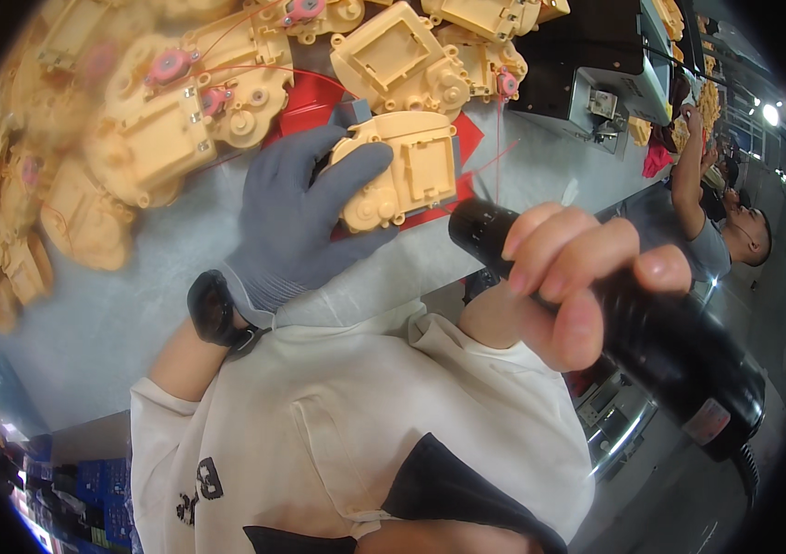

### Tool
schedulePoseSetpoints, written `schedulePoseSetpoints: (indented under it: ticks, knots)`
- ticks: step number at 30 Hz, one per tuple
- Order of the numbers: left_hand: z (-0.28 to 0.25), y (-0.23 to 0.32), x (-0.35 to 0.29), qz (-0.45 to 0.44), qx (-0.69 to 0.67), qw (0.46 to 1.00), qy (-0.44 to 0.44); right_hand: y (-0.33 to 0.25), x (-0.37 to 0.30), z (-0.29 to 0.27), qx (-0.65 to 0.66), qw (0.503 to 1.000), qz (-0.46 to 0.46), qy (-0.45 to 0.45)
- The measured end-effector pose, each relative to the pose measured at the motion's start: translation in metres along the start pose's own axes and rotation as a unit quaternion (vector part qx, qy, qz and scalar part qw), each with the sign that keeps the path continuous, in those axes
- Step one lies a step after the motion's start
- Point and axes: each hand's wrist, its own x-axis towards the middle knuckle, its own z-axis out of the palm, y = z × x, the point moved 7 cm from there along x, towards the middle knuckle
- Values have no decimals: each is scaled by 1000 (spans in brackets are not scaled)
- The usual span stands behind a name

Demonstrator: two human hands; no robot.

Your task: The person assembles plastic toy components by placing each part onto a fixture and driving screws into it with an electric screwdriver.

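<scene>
My left hand (305, 208), in a grey knitted glove, grips a pale yellow plastic housing (408, 166) with its thumb across one side. Under the housing is a red fixture (468, 138), of which only parts show. My bare right hand (587, 268) is wrapped round a black electric screwdriver (679, 360), held at a slant. The screwdriver's front end (480, 231) is close to the housing's right edge; its tip is too unclear to tell whether it touches. A cord (749, 471) runs from its rear end.
Yellow housings (153, 138) lie heaped on the left and far side of the grey table (125, 305), several with pink round parts (171, 66) and thin red wires. A black machine (587, 74) stands far right. Beyond it, another person (697, 203) reaches toward the bench.
</scene>
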Motion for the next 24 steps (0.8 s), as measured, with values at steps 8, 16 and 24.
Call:
schedulePoseSetpoints:
  ticks: [8, 16, 24]
  knots:
    - [-1, 0, 3, 2, 7, 1000, 3, 10, 13, 9, 7, 996, 8, -85]
    - [-2, 3, 4, 9, 21, 1000, 1, 16, 3, 0, -5, 999, -38, -3]
    - [0, 9, 3, -11, 43, 999, 15, -53, -24, -148, -97, 890, -159, 416]
